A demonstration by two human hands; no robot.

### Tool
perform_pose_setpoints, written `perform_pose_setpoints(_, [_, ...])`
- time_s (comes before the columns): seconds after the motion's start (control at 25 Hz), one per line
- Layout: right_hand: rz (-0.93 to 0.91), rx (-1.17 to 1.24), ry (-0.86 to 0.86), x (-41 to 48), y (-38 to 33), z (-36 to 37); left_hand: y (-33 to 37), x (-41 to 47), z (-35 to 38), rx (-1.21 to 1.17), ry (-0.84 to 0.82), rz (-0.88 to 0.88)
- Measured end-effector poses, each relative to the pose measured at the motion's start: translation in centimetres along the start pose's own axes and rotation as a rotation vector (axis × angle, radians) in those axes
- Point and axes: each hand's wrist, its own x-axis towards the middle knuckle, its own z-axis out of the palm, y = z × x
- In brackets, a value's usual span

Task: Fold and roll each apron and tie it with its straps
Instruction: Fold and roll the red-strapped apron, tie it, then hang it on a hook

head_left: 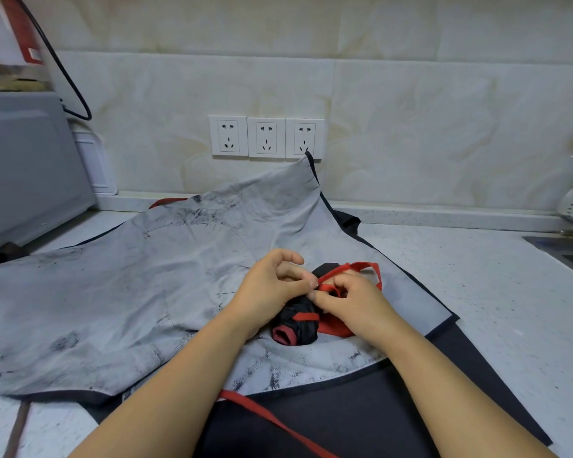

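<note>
Rolled black apron (296, 325) w/ red trim, mid-counter (477, 276), lying on spread grey apron (129, 285). Red strap (361, 267) wraps once round roll, rest loops up toward far right. Your L hand (272, 285): fingers curled, thumb + index pinching strap just above roll. Your R hand (354, 305): pinching same strap just beside L fingertips. Black cloth (344, 418) flat at near edge, loose red strap (262, 414) across it.
</note>
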Motion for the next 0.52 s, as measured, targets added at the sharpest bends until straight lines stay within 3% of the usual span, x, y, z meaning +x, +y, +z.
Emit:
perform_pose_setpoints(0.12, [0.015, 0.096, 0.004, -0.3, -0.2, 0.0, -0.2, 0.2, -0.2, 0.006, 0.004, -0.005])
perform_pose_setpoints(0.28, [0.036, 0.173, -0.019, -0.8, -0.7, -0.4, -0.4, 0.3, -0.3, 0.204, 0.036, 0.030])
perform_pose_setpoints(0.52, [0.125, 0.297, -0.017, -1.0, -1.6, -0.7, 0.2, -0.1, -0.8, 0.254, -0.127, 0.015])
